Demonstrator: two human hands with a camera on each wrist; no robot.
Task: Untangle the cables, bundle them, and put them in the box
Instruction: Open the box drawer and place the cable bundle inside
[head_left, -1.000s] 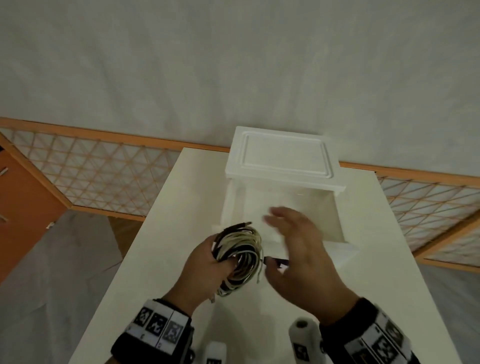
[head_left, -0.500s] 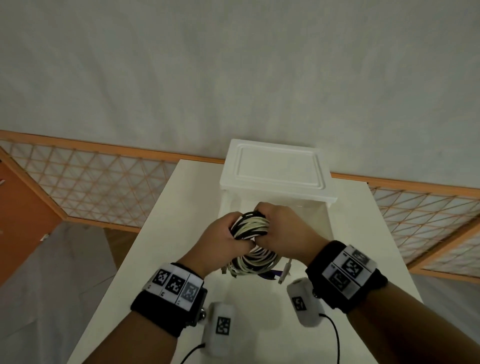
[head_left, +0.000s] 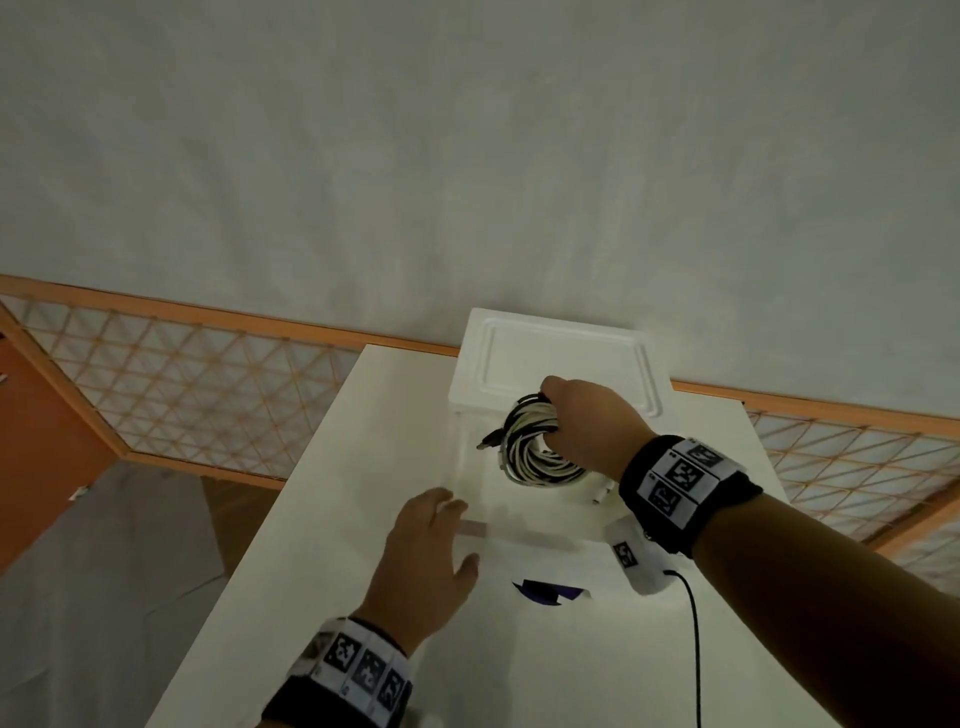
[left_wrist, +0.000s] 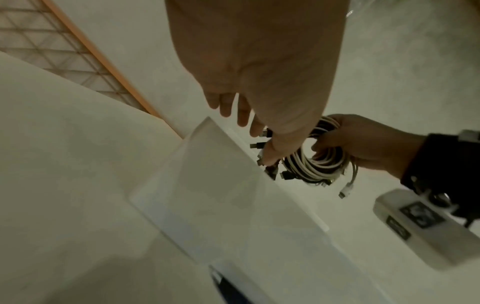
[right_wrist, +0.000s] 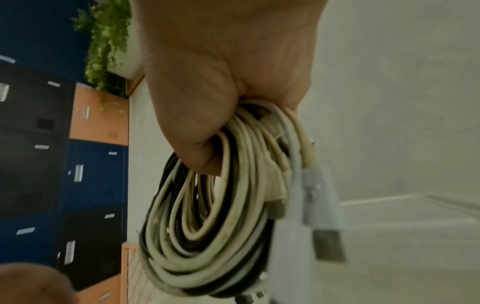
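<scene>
Overhead, we log our right hand (head_left: 587, 431) gripping the coiled cable bundle (head_left: 530, 447), black and off-white cords wound together, fingers curled through the loop; the right wrist view shows the thumb hooked inside the coil (right_wrist: 207, 216) and a white USB plug (right_wrist: 324, 222) hanging loose beside it. We hold the bundle over the open mouth of the translucent white box (head_left: 467, 467), whether touching its floor we cannot tell. The box lid (head_left: 561, 358) stands raised at the far side. Our left hand (head_left: 431, 556) lies flat, fingers straight and loosely spread, holding nothing, fingertips at the box's near left corner; the left wrist view shows the same hand (left_wrist: 259, 72) above the box wall (left_wrist: 221, 185). Both wrists carry black bands with square black-and-white coded markers (head_left: 680, 475); no readable writing. A dark blue scrap (head_left: 550, 592) lies on the white table (head_left: 322, 493) just before the box. A thin black lead (head_left: 693, 623) trails from the right wrist camera.
</scene>
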